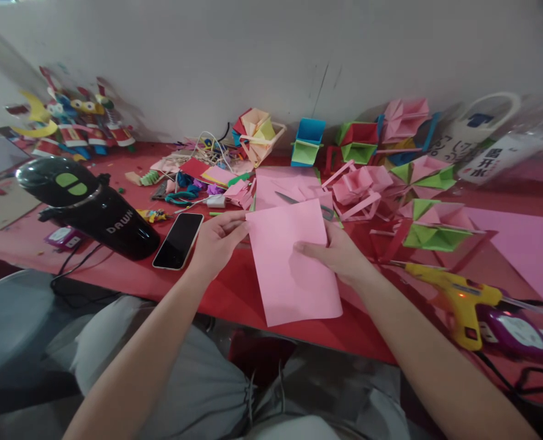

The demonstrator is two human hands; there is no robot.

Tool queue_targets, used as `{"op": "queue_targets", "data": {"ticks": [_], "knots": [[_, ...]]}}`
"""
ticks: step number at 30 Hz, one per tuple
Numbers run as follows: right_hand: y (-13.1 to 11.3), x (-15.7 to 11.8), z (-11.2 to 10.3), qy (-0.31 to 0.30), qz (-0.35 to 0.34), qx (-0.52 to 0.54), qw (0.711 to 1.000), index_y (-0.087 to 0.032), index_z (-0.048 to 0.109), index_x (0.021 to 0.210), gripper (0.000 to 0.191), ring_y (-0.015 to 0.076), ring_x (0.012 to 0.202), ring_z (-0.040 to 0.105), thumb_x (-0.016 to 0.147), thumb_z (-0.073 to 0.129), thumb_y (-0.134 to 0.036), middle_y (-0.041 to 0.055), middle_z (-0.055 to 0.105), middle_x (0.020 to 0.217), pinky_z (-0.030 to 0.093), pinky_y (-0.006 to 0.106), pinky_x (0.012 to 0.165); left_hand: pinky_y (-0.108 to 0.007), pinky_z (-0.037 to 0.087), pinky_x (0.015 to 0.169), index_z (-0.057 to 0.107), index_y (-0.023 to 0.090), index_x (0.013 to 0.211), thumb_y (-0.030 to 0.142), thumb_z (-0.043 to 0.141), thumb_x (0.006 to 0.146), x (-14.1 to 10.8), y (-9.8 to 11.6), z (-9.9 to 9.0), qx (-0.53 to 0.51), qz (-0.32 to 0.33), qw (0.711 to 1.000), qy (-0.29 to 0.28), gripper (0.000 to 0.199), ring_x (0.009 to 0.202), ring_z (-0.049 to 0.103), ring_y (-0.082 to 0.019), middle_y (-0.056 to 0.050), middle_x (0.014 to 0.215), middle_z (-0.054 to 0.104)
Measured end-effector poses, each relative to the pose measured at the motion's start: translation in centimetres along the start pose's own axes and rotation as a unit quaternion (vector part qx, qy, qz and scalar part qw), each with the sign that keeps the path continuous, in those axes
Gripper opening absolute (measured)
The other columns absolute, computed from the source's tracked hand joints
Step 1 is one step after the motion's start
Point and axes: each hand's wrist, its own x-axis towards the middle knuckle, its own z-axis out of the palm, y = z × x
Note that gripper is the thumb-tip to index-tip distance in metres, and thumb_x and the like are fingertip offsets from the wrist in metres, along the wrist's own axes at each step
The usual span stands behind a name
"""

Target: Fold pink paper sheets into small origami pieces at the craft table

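Pink paper [294, 278] in closed right hand [340, 252]

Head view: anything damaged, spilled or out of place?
No spill visible; the held pink sheet looks whole. Odd bits: the wall bears dark streaks, scratch or crack unclear. Paper scraps lie in a jumbled heap behind the phone. The yellow glue gun lies with its light lit, close to folded paper, which seems worth a check.

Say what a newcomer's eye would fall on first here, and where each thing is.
The pink sheet probably comes first, at the centre, the left hand at its upper-left corner and the right hand gripping its right side. The black DAWN container at left and yellow glue gun at right likely follow.
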Motion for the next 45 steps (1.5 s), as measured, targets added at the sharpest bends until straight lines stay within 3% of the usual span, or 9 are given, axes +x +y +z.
{"op": "queue_targets", "data": {"ticks": [15,33,45], "knots": [[-0.37,-0.23,0.11,0.005,0.002,-0.004,1.000,-0.018,0.065,0.112,0.052,0.0324,0.101,0.070,0.066,0.084,-0.031,0.0117,0.073,0.114,0.058,0.050,0.087,-0.033,0.062,0.071,0.071,0.016,0.107,0.037,0.076,0.077,0.08,-0.04,-0.01,-0.003,-0.002,1.000,0.001,0.037,0.084,0.073,-0.022,-0.009,0.097,0.077],[-0.50,-0.28,0.15,0.002,0.013,0.003,1.000,-0.019,0.064,0.116,0.059,0.0337,0.103,0.069,0.063,0.086,-0.034,0.0119,0.072,0.114,0.058,0.050,0.087,-0.033,0.059,0.085,0.073,0.017,0.112,0.039,0.074,0.080,0.23,-0.39,-0.37,0.030,0.041,0.999,-0.014,0.039,0.094,0.072,-0.022,-0.009,0.103,0.076],[-0.30,-0.21,0.08,0.000,0.011,0.006,1.000,-0.019,0.064,0.115,0.057,0.0337,0.102,0.069,0.064,0.086,-0.034,0.0118,0.073,0.113,0.058,0.050,0.086,-0.032,0.062,0.074,0.070,0.017,0.117,0.036,0.074,0.079,0.15,-0.18,-0.45,0.026,0.014,0.999,-0.026,0.043,0.088,0.073,-0.022,-0.009,0.103,0.076]]}}
